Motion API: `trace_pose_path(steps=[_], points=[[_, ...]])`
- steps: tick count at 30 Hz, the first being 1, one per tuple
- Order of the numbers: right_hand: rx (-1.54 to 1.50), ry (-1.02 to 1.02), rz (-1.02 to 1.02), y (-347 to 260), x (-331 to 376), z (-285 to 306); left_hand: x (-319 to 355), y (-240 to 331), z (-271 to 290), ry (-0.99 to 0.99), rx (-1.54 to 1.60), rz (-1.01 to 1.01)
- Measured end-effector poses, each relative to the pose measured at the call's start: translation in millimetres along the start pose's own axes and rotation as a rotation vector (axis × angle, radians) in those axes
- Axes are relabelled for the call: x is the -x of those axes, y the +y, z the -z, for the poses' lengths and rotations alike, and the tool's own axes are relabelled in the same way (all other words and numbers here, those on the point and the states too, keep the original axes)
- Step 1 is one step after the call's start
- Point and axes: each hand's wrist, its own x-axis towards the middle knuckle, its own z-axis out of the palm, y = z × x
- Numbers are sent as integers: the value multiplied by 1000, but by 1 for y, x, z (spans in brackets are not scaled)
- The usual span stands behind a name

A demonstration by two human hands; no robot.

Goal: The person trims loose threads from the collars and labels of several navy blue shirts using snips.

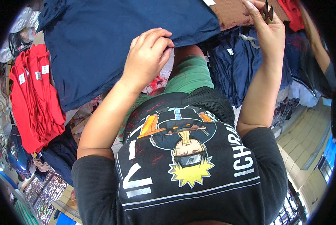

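Observation:
A large navy blue cloth (100, 41) spreads over the surface in front of me. My left hand (148, 56) is closed at its near edge, the fingertips pinching the hem. Up at the far right, my right hand (270, 35) is raised above the cloths. Thread snips (267, 14) sit in its grip, their dark pointed blades sticking up past the curled fingers. The blades are clear of the navy cloth. Part of the snips' handle is hidden by the palm.
Folded red garments (38, 101) with white tags lie at the left. More dark navy garments (231, 67) are heaped at the right, beside a brown cloth (233, 15) at the far edge. Another person's arm (315, 35) shows at the right rim. Red thread scraps (156, 83) lie near my lap.

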Motion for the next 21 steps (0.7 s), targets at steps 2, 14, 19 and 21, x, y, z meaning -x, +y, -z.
trace_pose_path(steps=[2, 14, 19, 21], points=[[-9, -3, -12, -4, 0, -4, -4, 3, 16, 12, 75, 48], [-49, -74, 105, -22, -3, -35, 18, -2, -5, -25, -329, -71], [35, -118, 173, -1, -7, -9, 13, -9, -9, -20, -112, 39], [90, -86, 150, 2, -7, -2, 14, -16, 5, -60, 16, 17]])
